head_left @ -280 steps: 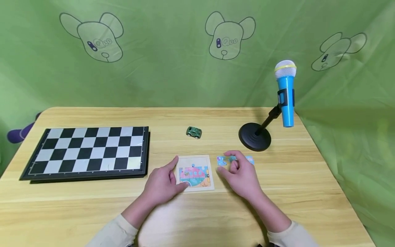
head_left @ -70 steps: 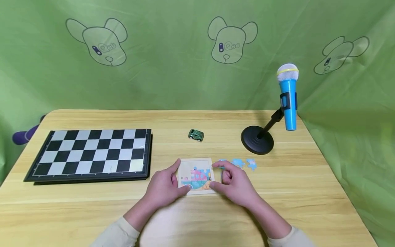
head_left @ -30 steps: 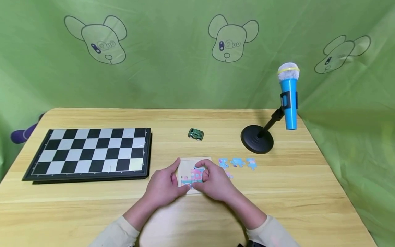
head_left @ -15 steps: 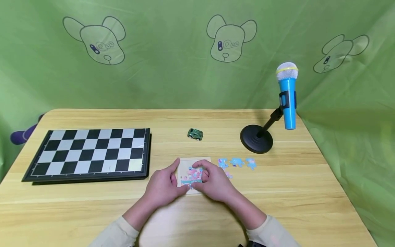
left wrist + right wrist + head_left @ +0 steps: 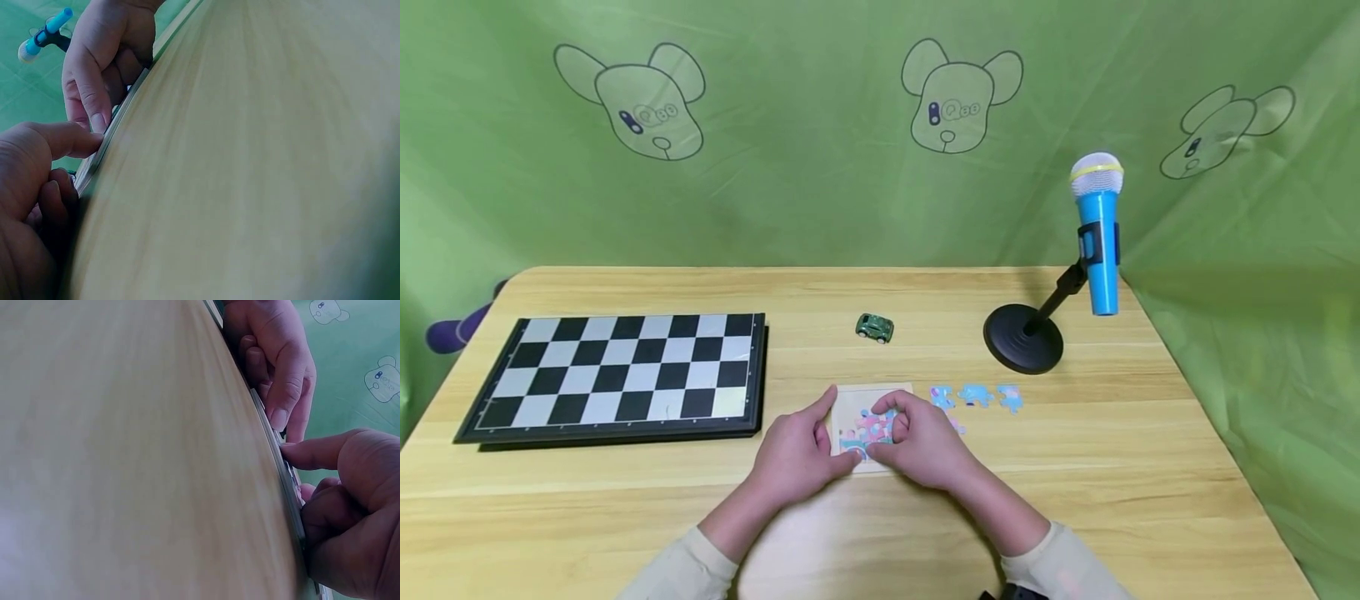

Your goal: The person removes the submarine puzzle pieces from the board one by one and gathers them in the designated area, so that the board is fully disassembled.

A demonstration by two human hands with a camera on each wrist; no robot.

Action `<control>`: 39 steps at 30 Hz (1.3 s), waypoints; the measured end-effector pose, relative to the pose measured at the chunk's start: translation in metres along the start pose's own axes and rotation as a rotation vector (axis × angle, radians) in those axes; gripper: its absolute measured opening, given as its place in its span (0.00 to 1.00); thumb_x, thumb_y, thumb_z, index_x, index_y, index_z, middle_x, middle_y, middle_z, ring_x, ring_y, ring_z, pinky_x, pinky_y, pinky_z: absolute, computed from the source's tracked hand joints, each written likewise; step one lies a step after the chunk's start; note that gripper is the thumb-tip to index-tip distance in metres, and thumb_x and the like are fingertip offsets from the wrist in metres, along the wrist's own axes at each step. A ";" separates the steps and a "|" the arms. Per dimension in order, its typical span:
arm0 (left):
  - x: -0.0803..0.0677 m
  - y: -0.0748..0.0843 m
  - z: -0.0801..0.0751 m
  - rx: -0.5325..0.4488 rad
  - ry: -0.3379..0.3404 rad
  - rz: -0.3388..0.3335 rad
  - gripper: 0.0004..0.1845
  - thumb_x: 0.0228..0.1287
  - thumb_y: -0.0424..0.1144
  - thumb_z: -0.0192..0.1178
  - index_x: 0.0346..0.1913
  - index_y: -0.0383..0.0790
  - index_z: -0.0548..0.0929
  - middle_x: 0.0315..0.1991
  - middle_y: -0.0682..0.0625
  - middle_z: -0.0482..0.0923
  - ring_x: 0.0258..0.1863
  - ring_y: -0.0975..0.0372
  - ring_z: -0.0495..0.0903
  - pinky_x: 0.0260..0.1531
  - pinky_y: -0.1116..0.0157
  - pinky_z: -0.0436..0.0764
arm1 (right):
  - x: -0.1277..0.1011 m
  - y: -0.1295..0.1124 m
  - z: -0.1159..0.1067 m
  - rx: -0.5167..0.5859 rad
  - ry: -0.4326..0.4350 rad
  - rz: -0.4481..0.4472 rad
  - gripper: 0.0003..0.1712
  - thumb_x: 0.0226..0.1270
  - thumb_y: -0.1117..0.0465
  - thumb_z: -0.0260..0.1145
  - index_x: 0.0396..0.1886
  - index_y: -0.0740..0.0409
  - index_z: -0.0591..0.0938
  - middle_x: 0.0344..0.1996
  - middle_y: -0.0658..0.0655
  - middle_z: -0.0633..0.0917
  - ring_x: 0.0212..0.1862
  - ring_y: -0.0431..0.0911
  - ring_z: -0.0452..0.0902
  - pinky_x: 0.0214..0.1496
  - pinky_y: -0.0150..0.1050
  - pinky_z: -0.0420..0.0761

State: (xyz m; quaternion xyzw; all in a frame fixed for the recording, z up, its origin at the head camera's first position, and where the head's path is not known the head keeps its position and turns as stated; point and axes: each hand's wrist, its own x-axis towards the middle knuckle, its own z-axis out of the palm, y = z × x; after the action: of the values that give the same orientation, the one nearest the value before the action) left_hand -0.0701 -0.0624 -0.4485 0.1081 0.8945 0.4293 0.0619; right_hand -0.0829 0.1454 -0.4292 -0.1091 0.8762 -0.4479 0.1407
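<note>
In the head view my left hand (image 5: 797, 450) holds a small pale puzzle tray (image 5: 848, 404) at its left side. The thumb lies over the near-left corner and the index finger along the far-left edge. My right hand (image 5: 925, 442) reaches over the tray's right half, thumb and index finger pinching a cluster of pink and blue puzzle pieces (image 5: 874, 427) inside it. The fingers hide the tray's right part. Loose blue puzzle pieces (image 5: 976, 394) lie just right of the tray, with a pink piece (image 5: 956, 424) partly behind the right hand. Both wrist views show the tray edge-on between the hands.
A folded chessboard (image 5: 625, 367) lies at the left. A green toy car (image 5: 875, 327) sits behind the tray. At the back right, a blue toy microphone (image 5: 1099, 242) rises on a black round-based stand (image 5: 1024, 338). A green curtain (image 5: 820, 183) hangs behind the table.
My right hand has gone from the loose pieces to the tray's right edge, then in over the tray. The pink cluster has turned and shifted. A pink piece now lies outside. The left hand keeps its hold.
</note>
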 end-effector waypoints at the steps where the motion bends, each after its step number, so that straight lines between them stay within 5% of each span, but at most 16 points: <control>1: 0.000 0.000 0.000 -0.001 0.001 0.001 0.50 0.48 0.47 0.78 0.72 0.32 0.67 0.16 0.61 0.70 0.14 0.67 0.68 0.16 0.66 0.67 | 0.000 0.000 0.000 -0.004 0.000 0.000 0.23 0.52 0.64 0.80 0.47 0.55 0.80 0.14 0.48 0.69 0.17 0.39 0.62 0.23 0.36 0.67; 20: 0.001 0.003 -0.002 -0.009 -0.008 -0.005 0.51 0.48 0.47 0.78 0.73 0.32 0.66 0.16 0.60 0.70 0.14 0.66 0.68 0.15 0.65 0.67 | -0.006 -0.004 -0.003 -0.017 0.059 0.013 0.25 0.50 0.63 0.81 0.48 0.52 0.80 0.16 0.47 0.68 0.20 0.39 0.61 0.27 0.36 0.68; 39: -0.001 0.002 0.000 -0.005 -0.005 -0.021 0.50 0.48 0.48 0.78 0.73 0.32 0.67 0.16 0.60 0.70 0.13 0.66 0.67 0.16 0.65 0.66 | -0.038 0.005 -0.041 0.084 0.151 0.001 0.25 0.50 0.66 0.80 0.48 0.58 0.80 0.17 0.46 0.60 0.22 0.38 0.57 0.46 0.39 0.74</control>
State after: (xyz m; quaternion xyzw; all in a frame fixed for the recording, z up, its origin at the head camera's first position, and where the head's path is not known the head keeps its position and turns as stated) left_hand -0.0692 -0.0613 -0.4472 0.0998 0.8943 0.4307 0.0690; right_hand -0.0617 0.1914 -0.4047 -0.0685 0.8647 -0.4913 0.0792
